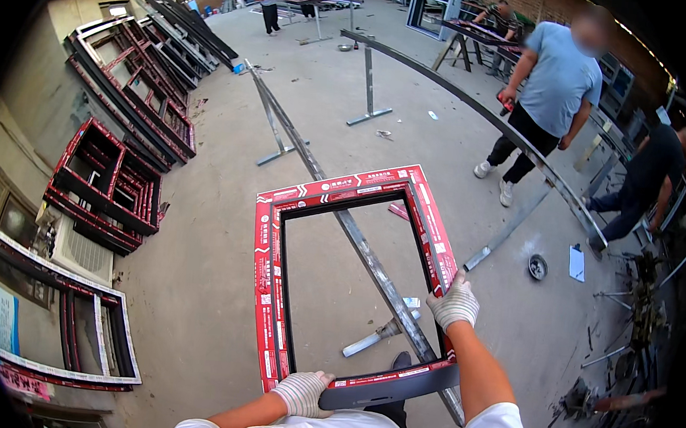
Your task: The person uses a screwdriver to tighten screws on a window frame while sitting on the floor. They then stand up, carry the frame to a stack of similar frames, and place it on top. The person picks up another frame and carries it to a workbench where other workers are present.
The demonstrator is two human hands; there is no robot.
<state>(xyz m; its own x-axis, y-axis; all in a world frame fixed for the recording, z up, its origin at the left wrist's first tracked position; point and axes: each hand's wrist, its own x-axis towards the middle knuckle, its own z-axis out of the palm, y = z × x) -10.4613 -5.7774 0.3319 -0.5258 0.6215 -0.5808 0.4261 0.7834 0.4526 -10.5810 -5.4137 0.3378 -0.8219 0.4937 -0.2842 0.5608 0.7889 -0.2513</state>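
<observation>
A rectangular window frame (266, 288) in dark metal, covered with red and white protective film, is held tilted in front of me. My left hand (303, 392), in a white striped glove, is closed around its near edge by the left corner. On the frame's right side, toward the near end, my right hand (454, 303) grips in a matching glove. Through the opening shows a long steel rail (371, 260) of a work stand, which passes beneath the frame. Whether the frame rests on that rail, I cannot tell. Parts of my fingers are hidden behind the frame.
A second stand rail (463, 91) runs across the right. Beyond it a person (563, 78) in a light blue shirt holds a red power tool (505, 102); another bends at far right. Stacked window frames (106, 185) lean along the left wall. A round metal bowl (537, 266) lies on the floor.
</observation>
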